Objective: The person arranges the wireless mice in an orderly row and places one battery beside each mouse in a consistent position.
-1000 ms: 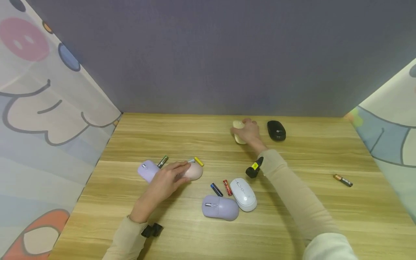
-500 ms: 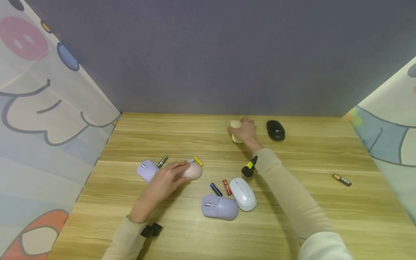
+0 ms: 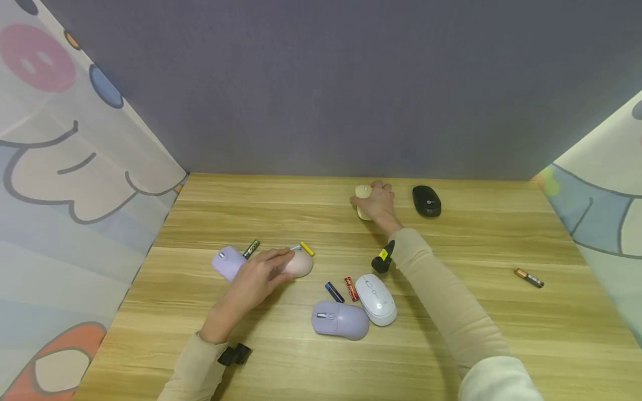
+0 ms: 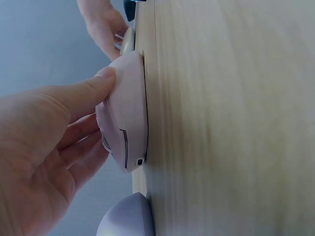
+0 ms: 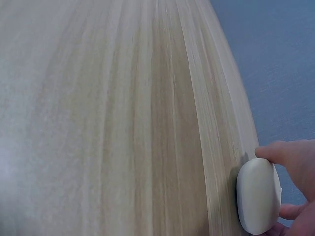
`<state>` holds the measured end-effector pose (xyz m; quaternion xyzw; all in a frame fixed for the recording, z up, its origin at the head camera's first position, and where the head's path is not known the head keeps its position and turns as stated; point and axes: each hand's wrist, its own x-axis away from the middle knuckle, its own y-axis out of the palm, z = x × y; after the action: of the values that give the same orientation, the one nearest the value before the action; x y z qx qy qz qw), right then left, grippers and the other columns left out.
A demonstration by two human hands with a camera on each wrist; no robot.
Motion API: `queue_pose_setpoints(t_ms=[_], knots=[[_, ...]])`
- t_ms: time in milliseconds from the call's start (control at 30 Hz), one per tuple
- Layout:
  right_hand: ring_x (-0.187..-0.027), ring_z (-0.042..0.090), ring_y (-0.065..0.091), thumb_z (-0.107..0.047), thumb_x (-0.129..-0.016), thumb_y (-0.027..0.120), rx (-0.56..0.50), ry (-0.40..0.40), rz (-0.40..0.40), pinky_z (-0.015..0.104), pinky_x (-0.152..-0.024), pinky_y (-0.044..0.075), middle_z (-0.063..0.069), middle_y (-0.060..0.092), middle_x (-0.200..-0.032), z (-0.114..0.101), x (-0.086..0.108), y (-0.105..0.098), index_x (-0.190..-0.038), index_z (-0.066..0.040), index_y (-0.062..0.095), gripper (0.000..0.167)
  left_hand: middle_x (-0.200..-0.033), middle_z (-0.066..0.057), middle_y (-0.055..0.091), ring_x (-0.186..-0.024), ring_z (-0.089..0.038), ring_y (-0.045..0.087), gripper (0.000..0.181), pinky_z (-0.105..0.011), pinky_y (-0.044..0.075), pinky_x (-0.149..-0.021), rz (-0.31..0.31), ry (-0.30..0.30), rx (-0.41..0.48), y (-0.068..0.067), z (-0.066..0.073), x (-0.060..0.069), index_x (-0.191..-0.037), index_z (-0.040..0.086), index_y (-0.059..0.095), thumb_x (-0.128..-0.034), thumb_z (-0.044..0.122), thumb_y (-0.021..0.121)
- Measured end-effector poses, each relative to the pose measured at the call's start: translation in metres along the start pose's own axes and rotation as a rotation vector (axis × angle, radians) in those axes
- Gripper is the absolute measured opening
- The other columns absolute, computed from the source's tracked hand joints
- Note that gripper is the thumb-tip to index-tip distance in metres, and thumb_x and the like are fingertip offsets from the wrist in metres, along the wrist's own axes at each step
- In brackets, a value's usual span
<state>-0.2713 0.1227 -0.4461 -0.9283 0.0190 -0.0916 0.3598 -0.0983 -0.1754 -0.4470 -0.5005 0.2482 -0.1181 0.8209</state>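
Note:
My left hand (image 3: 256, 278) grips a pale pink computer mouse (image 3: 299, 264) on the left-middle of the table. In the left wrist view the thumb lies along one side of that pink mouse (image 4: 129, 105), fingers on the other, and its base is at the tabletop. By the far edge, my right hand (image 3: 379, 205) holds a cream mouse (image 3: 363, 211) across its sides. The right wrist view shows the thumb at one side of the cream mouse (image 5: 257, 196) and fingers at the other, partly out of frame.
Near the left hand lie a lilac mouse (image 3: 229, 263), a green-black battery (image 3: 251, 249) and a yellow battery (image 3: 307, 249). Front-centre are a purple mouse (image 3: 341, 321), white mouse (image 3: 376, 299), blue battery (image 3: 334, 292) and red battery (image 3: 351, 289). Rightward are a black mouse (image 3: 427, 201) and another battery (image 3: 529, 278).
The right hand has shifted slightly left along the far edge together with the cream mouse. My left hand stays on the pink mouse.

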Motion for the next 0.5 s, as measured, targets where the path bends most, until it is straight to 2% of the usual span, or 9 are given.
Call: queue_pose_setpoints(t_ms=[500], knots=[[-0.128, 0.044, 0.041, -0.036, -0.088, 0.075, 0.065, -0.019, 0.02, 0.054, -0.107, 0.048, 0.029, 0.04, -0.137, -0.003, -0.0027, 0.0049, -0.142, 0.003, 0.039, 0.076, -0.131, -0.015, 0.07, -0.117, -0.033, 0.069, 0.053, -0.048, 0.056, -0.104, 0.0, -0.005, 0.002, 0.0007, -0.0014, 0.0028, -0.129, 0.004, 0.071, -0.0832, 0.025, 0.087]])
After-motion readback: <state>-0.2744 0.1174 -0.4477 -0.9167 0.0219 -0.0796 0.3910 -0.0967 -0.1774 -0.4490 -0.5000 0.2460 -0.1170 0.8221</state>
